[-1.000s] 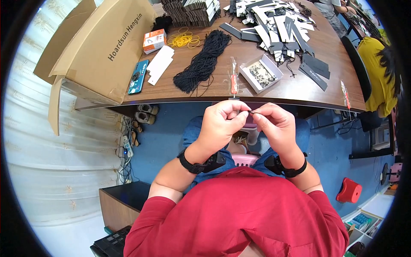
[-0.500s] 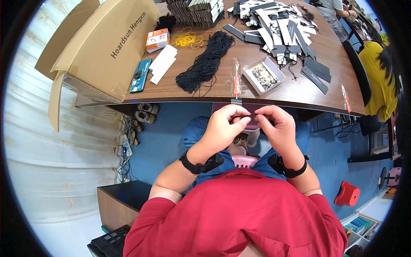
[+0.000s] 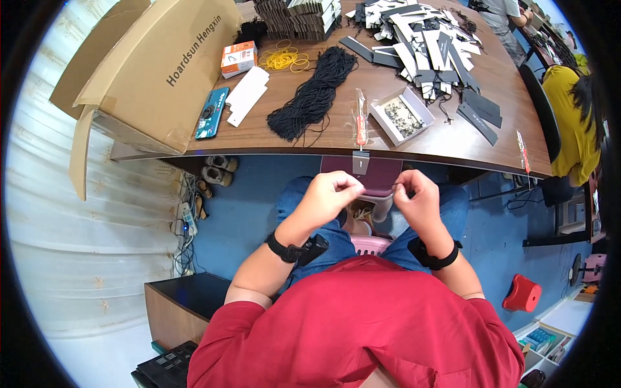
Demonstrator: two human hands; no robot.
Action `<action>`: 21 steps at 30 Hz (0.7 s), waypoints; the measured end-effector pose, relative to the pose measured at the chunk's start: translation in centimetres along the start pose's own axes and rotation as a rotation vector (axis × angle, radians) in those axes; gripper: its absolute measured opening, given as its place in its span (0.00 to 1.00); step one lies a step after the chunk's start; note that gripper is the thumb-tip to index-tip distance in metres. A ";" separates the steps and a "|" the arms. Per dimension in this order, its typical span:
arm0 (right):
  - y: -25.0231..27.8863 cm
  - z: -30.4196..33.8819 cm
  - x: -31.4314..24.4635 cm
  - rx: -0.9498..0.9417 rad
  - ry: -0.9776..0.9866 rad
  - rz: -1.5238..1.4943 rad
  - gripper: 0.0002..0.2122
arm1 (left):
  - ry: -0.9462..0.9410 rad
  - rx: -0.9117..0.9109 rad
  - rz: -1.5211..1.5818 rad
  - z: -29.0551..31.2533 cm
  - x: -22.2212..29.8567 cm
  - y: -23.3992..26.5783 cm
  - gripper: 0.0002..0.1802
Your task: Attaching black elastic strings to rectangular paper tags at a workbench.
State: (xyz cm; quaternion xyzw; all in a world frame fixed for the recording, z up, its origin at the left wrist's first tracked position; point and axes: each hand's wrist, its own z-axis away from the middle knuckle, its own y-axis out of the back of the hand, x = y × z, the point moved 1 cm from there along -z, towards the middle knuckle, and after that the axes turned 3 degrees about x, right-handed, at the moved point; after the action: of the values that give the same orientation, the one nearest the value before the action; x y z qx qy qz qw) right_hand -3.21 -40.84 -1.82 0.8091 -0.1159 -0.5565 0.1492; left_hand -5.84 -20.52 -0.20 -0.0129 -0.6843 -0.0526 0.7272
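Observation:
My left hand (image 3: pixel 333 195) is held over my lap, just below the table's front edge. Its thumb and fingertips are pinched together; anything between them is too small to name. A short gap away, my right hand (image 3: pixel 417 199) is also in a pinch, with a thin dark bit showing at its fingertips that I cannot make out. Beyond my hands, a small grey tag (image 3: pixel 361 163) hangs at the table edge below a red-handled tool (image 3: pixel 361 131) lying on the tabletop. Right of that tool stands an open white box (image 3: pixel 418 103) of small dark metal-looking pieces.
A bundle of black cords (image 3: pixel 312 97) lies mid-table, near yellow rubber bands (image 3: pixel 284 57) and an orange-white box (image 3: pixel 238 59). Black and white tags (image 3: pixel 430 48) are heaped at the back right. A large cardboard box (image 3: pixel 162 71) stands left. Someone in yellow (image 3: pixel 566 123) sits at right.
My hands were together at the table edge with something dark between the fingertips. They have moved apart and slightly nearer to me, uncovering the hanging grey tag.

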 end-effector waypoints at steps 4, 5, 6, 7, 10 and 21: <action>0.9 0.1 2.1 0.009 -0.203 -0.086 0.03 | -0.069 0.089 -0.142 -0.2 -0.7 2.1 0.06; 1.0 0.2 2.2 0.008 -0.202 -0.086 0.03 | -0.127 0.102 -0.205 -0.1 -1.0 2.3 0.05; 1.1 0.4 2.0 -0.131 -0.155 0.076 0.04 | -0.127 0.102 -0.204 -0.2 -1.0 2.2 0.05; 1.2 0.6 1.9 -0.269 -0.107 0.238 0.06 | -0.151 0.105 -0.237 -0.2 -0.9 1.8 0.05; 0.2 0.9 -0.5 -0.284 0.219 0.336 0.13 | -0.117 0.066 -0.307 -0.1 -0.4 0.6 0.05; -2.5 0.0 -2.9 -0.122 0.052 0.095 0.07 | 0.266 -0.089 0.435 -0.5 -1.2 0.9 0.13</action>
State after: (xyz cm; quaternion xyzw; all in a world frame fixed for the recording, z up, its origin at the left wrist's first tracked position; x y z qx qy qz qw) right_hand -4.19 -37.46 -0.29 0.8063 -0.1163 -0.5334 0.2276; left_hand -5.29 -19.65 -1.41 -0.1846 -0.5610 0.0738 0.8036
